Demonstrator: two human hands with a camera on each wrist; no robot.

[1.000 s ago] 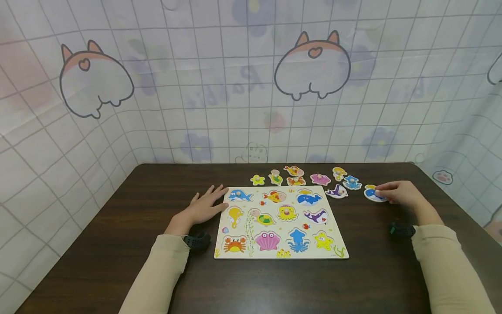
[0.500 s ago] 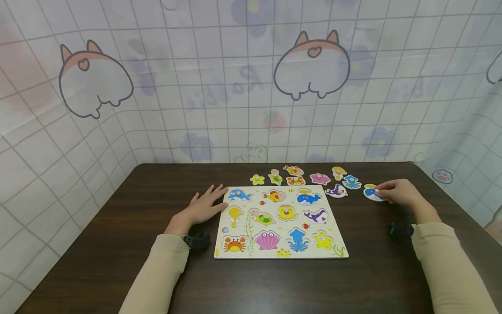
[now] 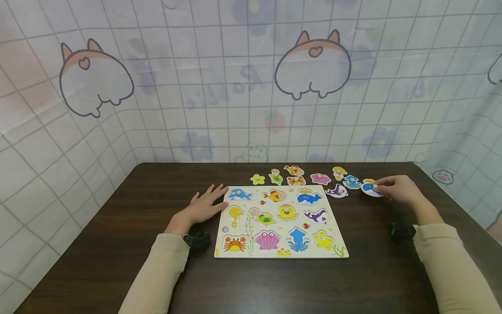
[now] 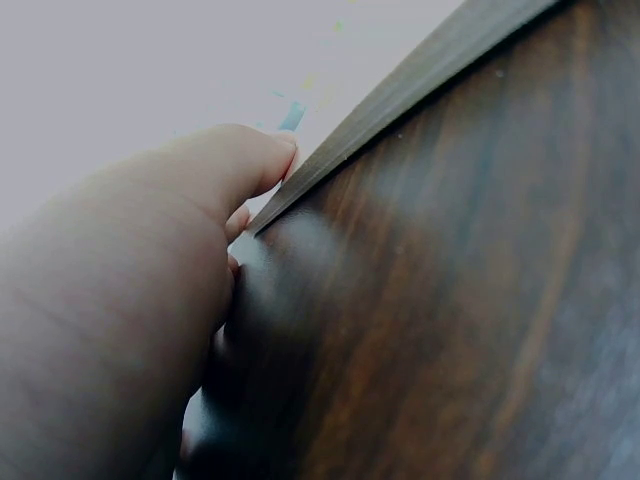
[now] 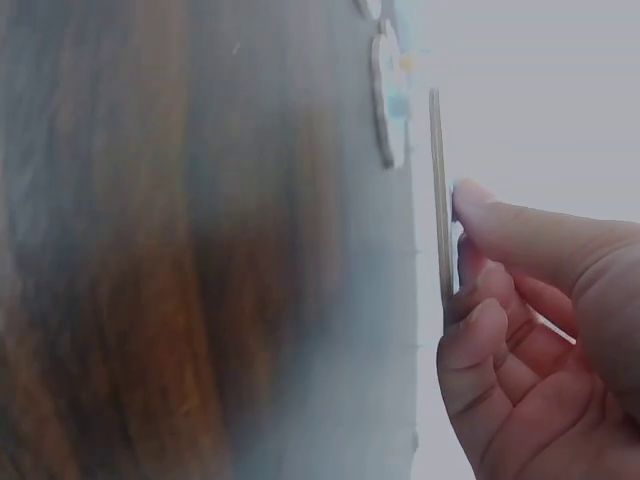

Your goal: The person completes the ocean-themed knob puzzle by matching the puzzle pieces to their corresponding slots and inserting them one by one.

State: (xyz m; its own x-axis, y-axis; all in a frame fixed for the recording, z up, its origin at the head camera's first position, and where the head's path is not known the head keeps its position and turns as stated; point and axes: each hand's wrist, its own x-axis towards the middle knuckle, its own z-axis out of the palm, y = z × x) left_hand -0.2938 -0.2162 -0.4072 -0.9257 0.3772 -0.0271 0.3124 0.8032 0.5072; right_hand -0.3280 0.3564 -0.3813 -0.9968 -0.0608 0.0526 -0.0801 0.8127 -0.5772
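My right hand [image 3: 401,190] pinches a blue whale puzzle piece [image 3: 368,188] by its small knob, with thumb and fingers together. In the right wrist view the whale piece [image 5: 441,190] shows edge-on, raised off the table. My left hand [image 3: 200,208] lies with fingers spread on the table, its fingertips and thumb at the left edge of the wooden puzzle board [image 3: 298,224]. The left wrist view shows the left thumb [image 4: 262,158] over the board's edge. A dolphin piece [image 3: 238,194] and a yellow octopus piece [image 3: 287,212] sit in the board with their knobs up.
Behind the board lie loose pieces: a starfish [image 3: 257,179], turtle [image 3: 276,177], fish [image 3: 294,170], crab [image 3: 296,181] and pink shell [image 3: 320,179]. Nearer my right hand are a seahorse [image 3: 339,173], blue squid [image 3: 352,182] and purple whale [image 3: 336,191]. A patterned cloth backs the table.
The right hand has moved slightly up and left, lifting the whale piece from where it lay. The left hand and the board have stayed in place.
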